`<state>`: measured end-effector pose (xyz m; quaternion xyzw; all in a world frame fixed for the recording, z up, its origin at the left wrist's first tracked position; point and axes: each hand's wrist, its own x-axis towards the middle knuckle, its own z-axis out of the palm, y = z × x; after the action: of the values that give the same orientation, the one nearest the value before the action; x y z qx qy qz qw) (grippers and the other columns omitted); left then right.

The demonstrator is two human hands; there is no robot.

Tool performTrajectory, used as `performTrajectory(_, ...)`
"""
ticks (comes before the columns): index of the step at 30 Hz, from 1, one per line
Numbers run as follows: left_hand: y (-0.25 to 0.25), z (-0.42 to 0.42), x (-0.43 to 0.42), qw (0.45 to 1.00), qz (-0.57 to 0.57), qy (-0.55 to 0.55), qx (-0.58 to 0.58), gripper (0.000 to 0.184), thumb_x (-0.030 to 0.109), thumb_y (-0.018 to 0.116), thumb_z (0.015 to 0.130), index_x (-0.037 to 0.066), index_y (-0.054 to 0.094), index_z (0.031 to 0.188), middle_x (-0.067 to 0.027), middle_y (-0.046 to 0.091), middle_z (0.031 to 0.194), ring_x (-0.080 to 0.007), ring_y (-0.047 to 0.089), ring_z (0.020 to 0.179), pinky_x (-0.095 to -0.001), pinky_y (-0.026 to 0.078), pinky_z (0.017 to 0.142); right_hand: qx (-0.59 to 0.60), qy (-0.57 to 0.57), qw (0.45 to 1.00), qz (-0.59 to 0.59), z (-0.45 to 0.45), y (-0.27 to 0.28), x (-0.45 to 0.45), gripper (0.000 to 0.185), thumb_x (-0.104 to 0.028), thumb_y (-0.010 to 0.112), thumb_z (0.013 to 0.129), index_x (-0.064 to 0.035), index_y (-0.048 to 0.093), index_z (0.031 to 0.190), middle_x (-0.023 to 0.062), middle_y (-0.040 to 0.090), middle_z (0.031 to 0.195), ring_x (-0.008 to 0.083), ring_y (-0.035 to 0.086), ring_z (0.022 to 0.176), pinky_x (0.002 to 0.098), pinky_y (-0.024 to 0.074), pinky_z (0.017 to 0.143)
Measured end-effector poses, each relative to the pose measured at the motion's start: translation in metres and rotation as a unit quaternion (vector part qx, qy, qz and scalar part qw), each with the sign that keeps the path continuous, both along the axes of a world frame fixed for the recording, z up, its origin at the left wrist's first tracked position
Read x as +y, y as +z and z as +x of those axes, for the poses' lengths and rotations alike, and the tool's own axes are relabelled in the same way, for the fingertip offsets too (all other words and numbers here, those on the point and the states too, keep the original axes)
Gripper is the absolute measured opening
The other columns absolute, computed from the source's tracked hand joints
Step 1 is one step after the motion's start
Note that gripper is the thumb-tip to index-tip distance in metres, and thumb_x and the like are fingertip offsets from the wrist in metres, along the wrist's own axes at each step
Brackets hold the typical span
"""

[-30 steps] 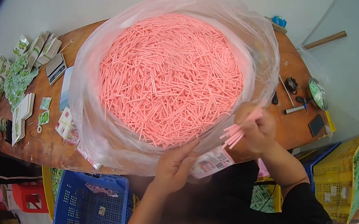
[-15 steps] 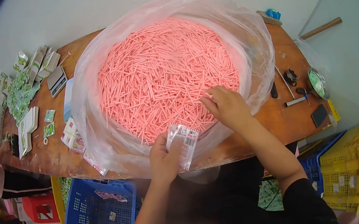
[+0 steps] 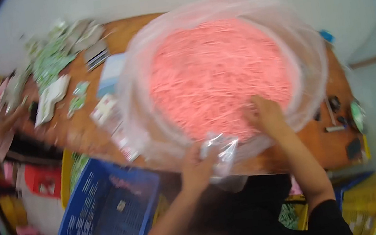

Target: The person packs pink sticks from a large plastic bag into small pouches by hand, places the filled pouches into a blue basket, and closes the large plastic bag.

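Observation:
A large clear plastic bag (image 3: 311,62), its mouth spread wide, holds a heap of thin pink sticks (image 3: 215,72). At the bag's near edge my left hand (image 3: 196,170) grips a small clear, shiny packet (image 3: 225,153) between thumb and fingers. Motion blur hides the packet's print and whatever is inside it. My right hand (image 3: 268,115) is over the near right part of the heap, fingers bent together at the sticks. What lies between those fingertips is too smeared to make out.
Left on the wooden table (image 3: 86,137) are a scale (image 3: 96,55), green packets (image 3: 51,62) and printed packets (image 3: 112,114). A blue basket (image 3: 110,216) stands below, with yellow baskets (image 3: 367,197) at right. Another person (image 3: 4,125) is at the far left.
The view has swung left, so the table and bag appear farther right and the picture is blurred. My left hand still holds the packet; my right hand stays at the heap.

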<state>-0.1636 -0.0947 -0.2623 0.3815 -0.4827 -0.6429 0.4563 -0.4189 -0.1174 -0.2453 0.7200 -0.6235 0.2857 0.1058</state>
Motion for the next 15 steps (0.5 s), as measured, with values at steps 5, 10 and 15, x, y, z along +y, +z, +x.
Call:
performTrajectory(5, -0.018, 0.007, 0.003, 0.996, 0.034, -0.04, 0.072, 0.012, 0.01, 0.069, 0.092, 0.003, 0.063, 0.1, -0.0013, 0.068, 0.087, -0.0053, 0.062, 0.075, -0.0225, 0.051, 0.063, -0.036, 0.011, 0.999, 0.028, 0.006, -0.003, -0.006, 0.02, -0.018, 0.071, 0.084, -0.0057, 0.055, 0.081, 0.0141, 0.058, 0.063, 0.0326, 0.06, 0.055, 0.0406, 0.0477, 0.051)
performTrajectory(10, -0.012, 0.013, 0.003, 0.991, 0.047, -0.059, 0.114, 0.011, 0.012, 0.066, 0.095, 0.003, 0.061, 0.1, -0.0004, 0.066, 0.087, -0.0047, 0.061, 0.076, -0.0221, 0.05, 0.065, 0.008, 0.022, 1.0, 0.02, 0.013, 0.004, -0.013, 0.017, -0.014, 0.071, 0.082, -0.0055, 0.056, 0.079, 0.013, 0.058, 0.064, 0.0308, 0.058, 0.053, 0.0414, 0.0442, 0.05)
performTrajectory(15, -0.003, 0.025, 0.004, 0.993, 0.018, -0.045, 0.112, 0.013, 0.013, 0.065, 0.097, 0.002, 0.06, 0.102, 0.0006, 0.064, 0.089, -0.0038, 0.059, 0.079, -0.0216, 0.049, 0.068, -0.031, 0.074, 0.997, 0.012, 0.02, -0.005, -0.013, 0.017, -0.014, 0.072, 0.082, -0.0045, 0.059, 0.079, 0.0123, 0.059, 0.065, 0.03, 0.057, 0.053, 0.0407, 0.0438, 0.051)
